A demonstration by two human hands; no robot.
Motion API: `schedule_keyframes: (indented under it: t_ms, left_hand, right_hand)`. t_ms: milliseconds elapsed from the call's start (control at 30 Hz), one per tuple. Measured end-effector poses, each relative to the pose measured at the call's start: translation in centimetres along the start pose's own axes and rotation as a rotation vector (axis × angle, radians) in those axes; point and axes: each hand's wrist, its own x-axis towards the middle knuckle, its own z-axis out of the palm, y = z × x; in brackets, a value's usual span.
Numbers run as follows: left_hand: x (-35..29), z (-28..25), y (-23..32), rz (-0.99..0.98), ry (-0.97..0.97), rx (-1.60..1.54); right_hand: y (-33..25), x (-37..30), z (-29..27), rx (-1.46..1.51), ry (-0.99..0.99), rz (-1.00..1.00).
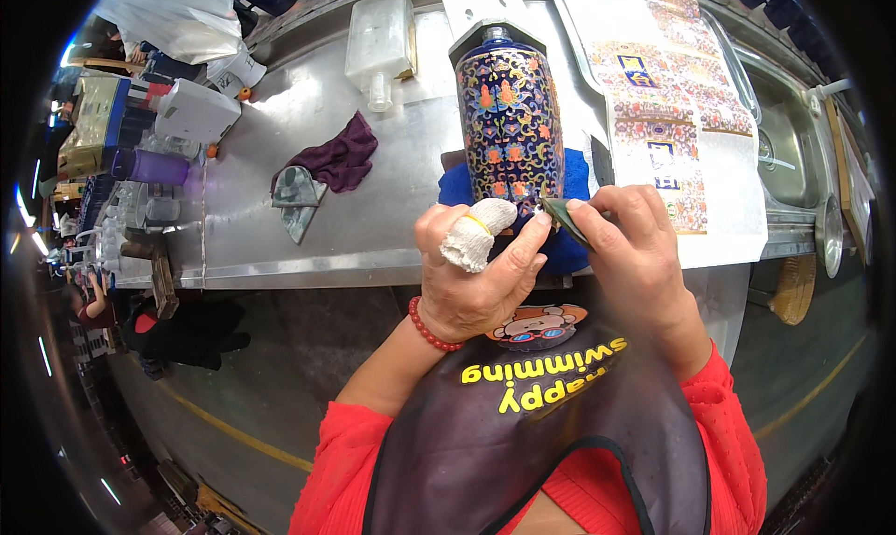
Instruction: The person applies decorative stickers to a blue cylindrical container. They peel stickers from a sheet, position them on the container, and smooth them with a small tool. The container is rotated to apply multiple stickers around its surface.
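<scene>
A dark blue bottle [511,125] with a colourful floral pattern lies with its neck pointing away and its near end on a blue cloth [569,241]. My left hand [471,292] rests at that near end, fingers stretched and apart, touching the surface. One of its fingers wears a white knit finger cover [469,244] held by a yellow band. Between the thumb and fingers of my right hand [639,241] is a thin dark green flat piece [565,220], its tip against the bottle beside my left fingertip. A small whitish spot shows there, too small to name.
Patterned transfer sheets [658,115] lie on a tray to the right, with a metal sink [784,152] beyond. On the metal table [261,227] are a purple cloth [341,157], a grey-green folded pad [297,199] and a clear square bottle [381,45]. Boxes and plastic containers crowd the far left.
</scene>
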Motion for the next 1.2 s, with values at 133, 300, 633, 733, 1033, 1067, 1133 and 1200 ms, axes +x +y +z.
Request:
schedule_keyframes:
  t_ms: [133, 300, 633, 733, 1033, 1067, 1133, 1200]
  left_hand:
    - [0.0, 0.0, 0.0, -0.003, -0.001, -0.001]
    - [0.0, 0.1, -0.1, -0.002, 0.003, -0.007]
    - [-0.1, 0.2, -0.2, -0.007, 0.005, -0.018]
    - [0.3, 0.1, -0.3, -0.024, 0.004, -0.073]
    - [3.8, 1.0, 0.0, -0.352, 0.032, -0.225]
    - [4.1, 1.0, 0.0, -0.363, 0.016, -0.209]
    - [4.5, 1.2, 0.0, -0.374, 0.005, -0.188]
    - [4.7, 1.3, 0.0, -0.37, 0.006, -0.18]
  right_hand:
    - [0.0, 0.0, 0.2, -0.019, 0.007, -0.004]
    - [-0.1, 0.0, 0.0, -0.037, 0.001, -0.028]
    - [-0.3, 0.2, -0.1, -0.051, -0.004, -0.017]
    - [-0.2, 0.3, -0.1, -0.042, 0.006, -0.018]
    - [-0.4, -0.1, 0.1, 0.16, 0.076, 0.123]
    - [-0.4, -0.2, 0.2, 0.162, 0.073, 0.119]
    - [-0.3, -0.4, 0.4, 0.172, 0.068, 0.114]
    - [-0.2, -0.6, 0.5, 0.195, 0.068, 0.112]
